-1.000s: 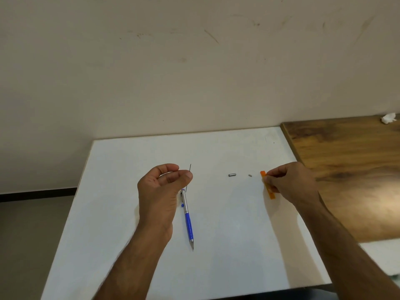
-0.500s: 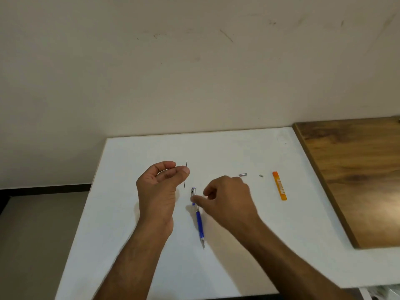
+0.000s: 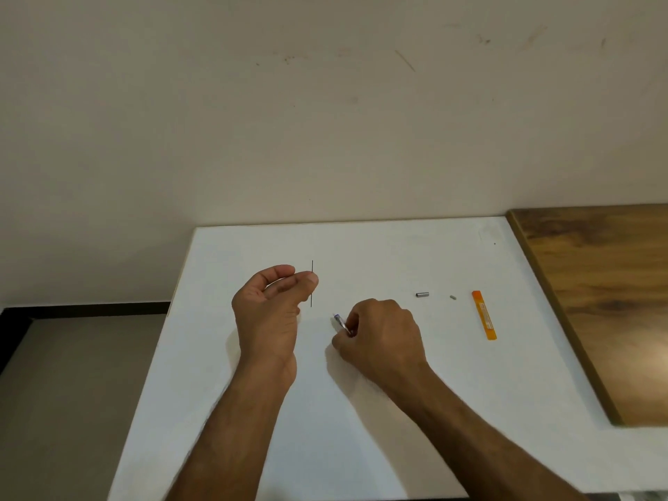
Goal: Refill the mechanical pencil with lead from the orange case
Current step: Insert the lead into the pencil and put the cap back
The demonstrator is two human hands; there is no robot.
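**Lining up the lead with the open barrel**

The left hand [image 3: 269,312] pinches a single lead [image 3: 312,283] between thumb and forefinger, the stick standing upright above the white table [image 3: 361,410] with its other fingers curled loosely. The right hand [image 3: 379,338] is closed around the mechanical pencil [image 3: 339,321]; only the pencil's silver rear end shows, poking out toward 10 o'clock from the fist — the rest is hidden. The orange case [image 3: 484,315] lies flat at about 3 o'clock from the right hand, well apart. Between them rest a small metal cap [image 3: 422,294] and a tiny grey piece [image 3: 453,297], probably the eraser.

The step in hand looks like feeding the lead into the barrel. To do it well, tip the pencil's open end up toward 12 o'clock, hold it steady, and lower the lead straight in — no sideways pressure, since so thin a stick should snap easily. Grip the lead lightly, close to its lower end, and let it drop in.
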